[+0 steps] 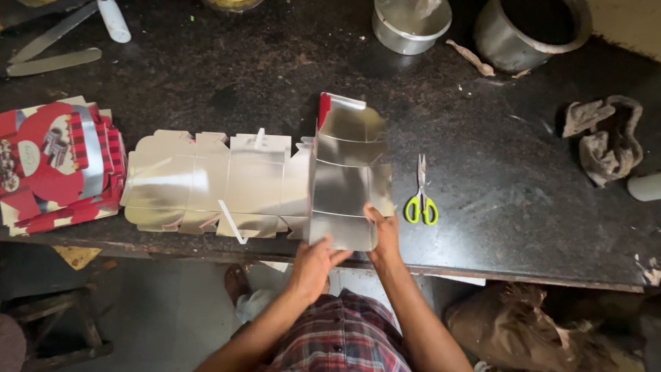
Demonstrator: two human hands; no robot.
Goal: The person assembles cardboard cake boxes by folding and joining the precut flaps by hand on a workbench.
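A silver foil-lined carton blank (348, 172) lies lengthwise on the dark worktop (496, 172), its far flap raised and showing a red printed edge. My right hand (383, 231) presses on its near right corner. At the near edge of the same blank, my left hand (311, 265) grips from below the table's front edge. To the left, more silver blanks (206, 182) lie flat and overlapping, silver side up, with a narrow white strip (232, 222) on them.
A stack of red printed cartons (58, 162) sits at far left. Yellow-handled scissors (421, 196) lie right of the blank. A crumpled rag (606, 138) is at right. Two metal pots (412, 24) (530, 31) stand at the back. Long metal strips (51, 45) lie back left.
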